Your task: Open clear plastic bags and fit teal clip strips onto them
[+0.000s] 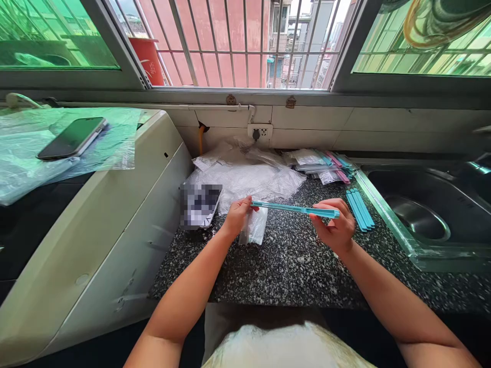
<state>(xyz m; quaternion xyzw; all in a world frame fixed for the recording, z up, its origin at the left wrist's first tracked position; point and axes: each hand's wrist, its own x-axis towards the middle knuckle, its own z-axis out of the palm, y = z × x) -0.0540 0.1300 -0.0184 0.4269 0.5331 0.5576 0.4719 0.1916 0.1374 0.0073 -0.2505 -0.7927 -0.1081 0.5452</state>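
Observation:
A long, narrow light-blue plastic strip [282,206] spans the space between my two hands above the counter. It looks thinner toward the left and thicker at its right end. My left hand [238,213] pinches the left tip between thumb and fingers. Near the thicker end, the fingers of my right hand [336,225] are closed around the strip. A small clear plastic bag [256,227] is just below my left hand; whether the hand touches it is unclear. Several matching blue strips [359,209] lie side by side to the right of my right hand.
Clear plastic bags [245,176] are heaped against the tiled wall. Packed bags with blue and pink strips [326,162] lie at the back right. A blurred-out item [201,206] sits left. The sink [414,204] borders the speckled counter [276,276]; a phone [72,138] rests on the white appliance [126,204].

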